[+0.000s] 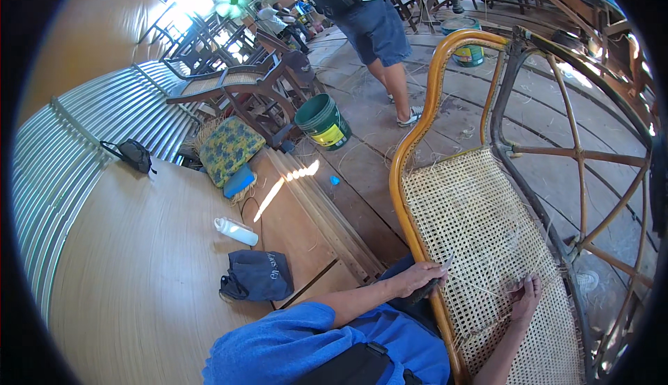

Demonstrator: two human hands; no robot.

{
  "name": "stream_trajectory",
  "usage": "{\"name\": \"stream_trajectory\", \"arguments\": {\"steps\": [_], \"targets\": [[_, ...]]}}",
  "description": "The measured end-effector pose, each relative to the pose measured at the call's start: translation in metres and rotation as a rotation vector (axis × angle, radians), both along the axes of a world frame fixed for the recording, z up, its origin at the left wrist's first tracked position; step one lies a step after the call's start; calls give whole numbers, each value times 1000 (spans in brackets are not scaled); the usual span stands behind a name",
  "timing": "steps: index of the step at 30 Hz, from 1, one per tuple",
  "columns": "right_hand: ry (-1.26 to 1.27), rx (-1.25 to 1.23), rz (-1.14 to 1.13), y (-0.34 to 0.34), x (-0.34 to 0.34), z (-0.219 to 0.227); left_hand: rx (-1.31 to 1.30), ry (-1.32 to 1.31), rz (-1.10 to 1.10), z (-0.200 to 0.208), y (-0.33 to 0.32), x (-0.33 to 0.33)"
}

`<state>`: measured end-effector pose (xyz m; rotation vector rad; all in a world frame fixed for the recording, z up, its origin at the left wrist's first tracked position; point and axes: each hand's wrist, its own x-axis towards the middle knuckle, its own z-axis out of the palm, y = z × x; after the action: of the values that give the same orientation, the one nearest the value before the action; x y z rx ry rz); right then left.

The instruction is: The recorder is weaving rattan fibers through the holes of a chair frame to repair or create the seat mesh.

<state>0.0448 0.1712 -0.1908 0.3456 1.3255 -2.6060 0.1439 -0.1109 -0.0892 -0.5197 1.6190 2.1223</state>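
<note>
Workshop floor of wooden planks (362,169), with a cane-seated rattan chair frame (417,127) under 2 hands.

Left hand (417,278) is clenched around a small dark tool (433,284) at the frame's orange rail; right hand (527,296) presses open fingers flat on the woven cane panel (480,218), grasping nothing visible. Beyond: dark blue bag (257,275), white bottle (235,230), green bucket (322,121), and a standing person (369,16).

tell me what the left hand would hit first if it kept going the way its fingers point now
Probably the woven cane panel of the rattan chair frame. The left hand grips a small tool at the frame's edge, fingers pointing right across the weave; depth is hard to judge.
</note>
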Motion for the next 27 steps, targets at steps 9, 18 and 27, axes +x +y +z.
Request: {"name": "stream_trajectory", "arguments": {"steps": [9, 18, 27], "targets": [[53, -41, -26, -1, -1, -14, -157, 20, -84, -17, -1, -3], [38, -38, -61, 1, 0, -19, -133, 23, -16, -24, 4, -3], [33, -69, -58, 5, -3, -25, -138, -3, 5, -24, 2, -2]]}}
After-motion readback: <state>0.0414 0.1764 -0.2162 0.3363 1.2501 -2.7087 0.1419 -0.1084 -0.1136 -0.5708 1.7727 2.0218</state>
